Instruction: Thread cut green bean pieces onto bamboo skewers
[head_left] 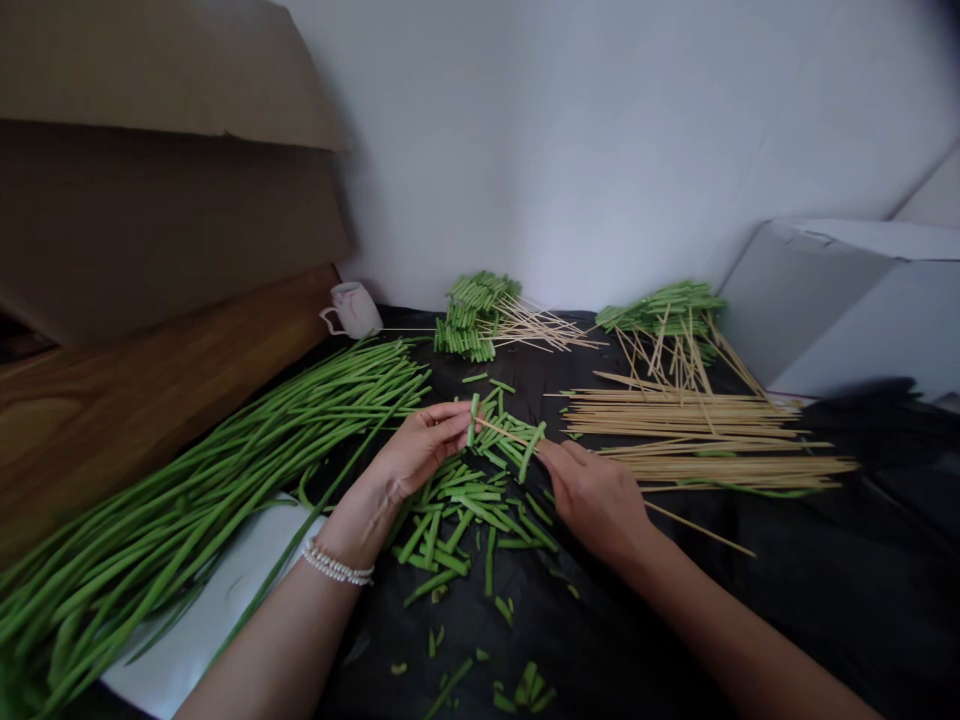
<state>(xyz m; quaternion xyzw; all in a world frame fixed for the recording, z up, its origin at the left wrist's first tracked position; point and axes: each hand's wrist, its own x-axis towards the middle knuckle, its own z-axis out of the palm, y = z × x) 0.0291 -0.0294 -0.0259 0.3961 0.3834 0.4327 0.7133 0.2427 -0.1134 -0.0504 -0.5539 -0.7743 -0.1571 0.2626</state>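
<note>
My left hand (pixel 420 445) pinches a short cut piece of green bean (pixel 473 419) upright at its fingertips. My right hand (pixel 596 495) is closed on a thin bamboo skewer (pixel 504 432), whose tip meets that bean piece; another green piece (pixel 529 450) hangs on the skewer close to my right fingers. Both hands hover over a pile of cut bean pieces (pixel 465 515) on the black sheet (pixel 787 590). A bead bracelet (pixel 335 565) sits on my left wrist.
Long uncut green beans (pixel 195 490) lie in a heap at the left. Loose bamboo skewers (pixel 705 435) are spread at the right. Two stacks of finished bean skewers (pixel 480 315) (pixel 667 315) lie by the wall. A small white cup (pixel 352 310), cardboard box (pixel 150 150) and grey box (pixel 847 300) surround.
</note>
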